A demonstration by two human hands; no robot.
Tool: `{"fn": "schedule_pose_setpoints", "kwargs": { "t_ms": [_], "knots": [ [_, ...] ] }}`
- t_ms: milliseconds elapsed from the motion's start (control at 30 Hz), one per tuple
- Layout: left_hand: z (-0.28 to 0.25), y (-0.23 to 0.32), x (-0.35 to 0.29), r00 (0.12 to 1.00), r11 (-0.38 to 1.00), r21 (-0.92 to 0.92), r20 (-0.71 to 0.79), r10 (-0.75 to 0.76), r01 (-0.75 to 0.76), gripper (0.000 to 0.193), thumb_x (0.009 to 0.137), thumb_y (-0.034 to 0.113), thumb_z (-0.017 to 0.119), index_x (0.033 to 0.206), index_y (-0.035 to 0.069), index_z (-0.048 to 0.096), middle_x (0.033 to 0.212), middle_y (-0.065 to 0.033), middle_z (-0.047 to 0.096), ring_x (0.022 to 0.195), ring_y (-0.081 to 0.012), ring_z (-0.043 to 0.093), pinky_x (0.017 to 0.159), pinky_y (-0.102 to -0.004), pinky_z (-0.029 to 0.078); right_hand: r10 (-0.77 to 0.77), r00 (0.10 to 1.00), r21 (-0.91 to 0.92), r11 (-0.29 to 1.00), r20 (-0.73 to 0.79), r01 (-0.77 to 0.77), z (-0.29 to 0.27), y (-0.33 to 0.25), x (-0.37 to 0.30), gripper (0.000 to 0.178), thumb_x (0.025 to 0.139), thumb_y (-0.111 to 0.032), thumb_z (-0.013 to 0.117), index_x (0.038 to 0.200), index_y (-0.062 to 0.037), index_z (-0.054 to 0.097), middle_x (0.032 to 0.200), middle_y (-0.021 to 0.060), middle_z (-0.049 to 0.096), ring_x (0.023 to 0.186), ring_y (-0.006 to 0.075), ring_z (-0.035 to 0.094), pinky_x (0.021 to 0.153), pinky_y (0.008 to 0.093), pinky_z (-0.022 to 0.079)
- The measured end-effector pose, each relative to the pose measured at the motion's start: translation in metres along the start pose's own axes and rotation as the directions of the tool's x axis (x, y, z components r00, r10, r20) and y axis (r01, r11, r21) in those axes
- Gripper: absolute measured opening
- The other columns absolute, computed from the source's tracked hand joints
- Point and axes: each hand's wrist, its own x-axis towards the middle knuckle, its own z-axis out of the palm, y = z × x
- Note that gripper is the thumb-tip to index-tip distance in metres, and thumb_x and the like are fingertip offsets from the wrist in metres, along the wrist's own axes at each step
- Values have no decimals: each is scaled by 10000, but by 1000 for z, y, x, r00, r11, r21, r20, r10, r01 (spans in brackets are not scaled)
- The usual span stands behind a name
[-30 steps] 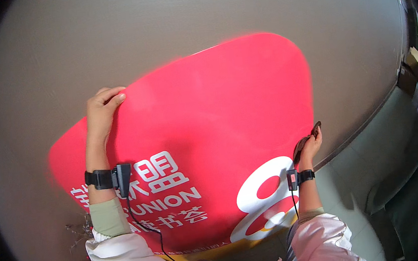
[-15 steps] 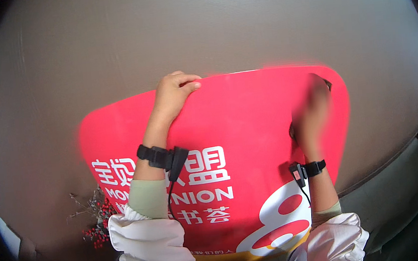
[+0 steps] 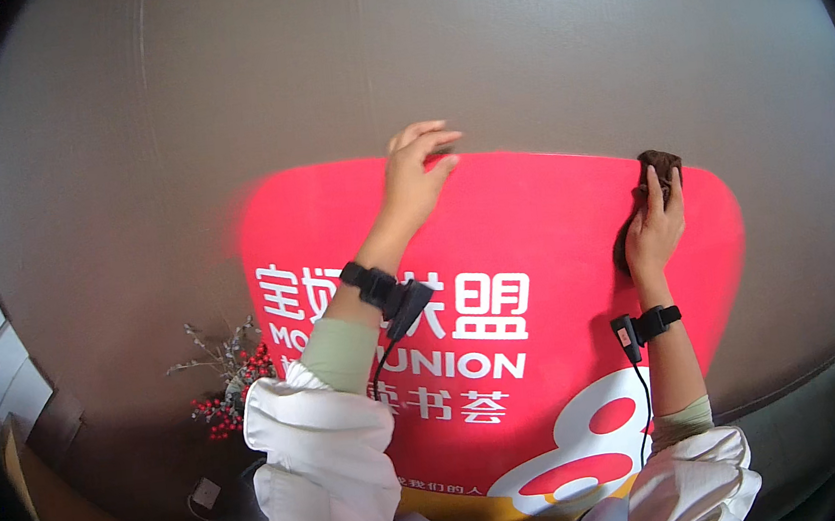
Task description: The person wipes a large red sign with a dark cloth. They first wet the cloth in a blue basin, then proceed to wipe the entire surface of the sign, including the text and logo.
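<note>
A large red sign board [image 3: 494, 223] with rounded corners, white lettering and a white figure with red spots stands in front of me. My left hand [image 3: 415, 180] is at its upper edge, fingers hooked over the rim and thumb on the front side. Near the upper right corner, my right hand [image 3: 657, 222] presses a crumpled dark brown cloth [image 3: 661, 162] to the red face, its fingers lying over the cloth. Black straps with small devices circle both wrists.
Behind the board rises a brown wall [image 3: 269, 74]. Red berries on twigs [image 3: 238, 383] stick out left of the board. Lower left are a small white box with a wire [image 3: 205, 494] and pale panels [image 3: 4, 350]. A yellow band [image 3: 461, 507] runs along the board's bottom.
My right hand has slowed from a blurred sweep and sits slightly higher against the board's upper right with the cloth. My left hand has shifted slightly along the upper edge. The view has turned left.
</note>
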Motion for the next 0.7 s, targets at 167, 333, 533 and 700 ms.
{"fn": "schedule_pose_setpoints", "kwargs": {
  "t_ms": [167, 333, 533, 700],
  "knots": [
    [-48, -13, -82, 973, 788, 588, 4, -231, 184, 822, 731, 316, 824, 1408, 63, 432, 1455, -220, 379, 1397, -411, 254, 1121, -544, 223, 63, 997, -3, 998, -36, -63, 6, -11, 0, 589, 789, 24, 576, 1349, -155, 538, 1428, 223, 434, 1255, 397, 479, 987, 487, 431],
    [-53, -26, -124, 941, 709, 685, 104, -322, 167, 967, 690, 387, 850, 1435, -1, 371, 1476, -271, 334, 1428, -443, 184, 1113, -608, 156, 138, 990, -55, 989, -31, -140, 13, -56, -10, 613, 786, -8, 609, 1377, -137, 508, 1458, 231, 395, 1287, 399, 448, 994, 493, 414],
    [-54, -17, -121, 971, 772, 622, 74, -227, 133, 764, 814, 269, 765, 1426, 8, 388, 1474, -239, 347, 1414, -427, 227, 1117, -576, 212, 64, 992, 78, 994, 110, -72, 20, -153, -29, 723, 752, -55, 627, 1443, -87, 416, 1512, 265, 286, 1390, 405, 312, 1067, 524, 308],
    [-23, 13, -103, 999, 995, 96, -5, -37, 37, 501, 928, 63, 551, 1395, -29, 394, 1449, -207, 373, 1358, -347, 368, 1091, -416, 359, -190, 925, 472, 881, 328, 13, 16, -219, -42, 877, 757, -117, 616, 1480, 90, 165, 1543, 301, 176, 1457, 424, 147, 1151, 534, 156]
  ]
}}
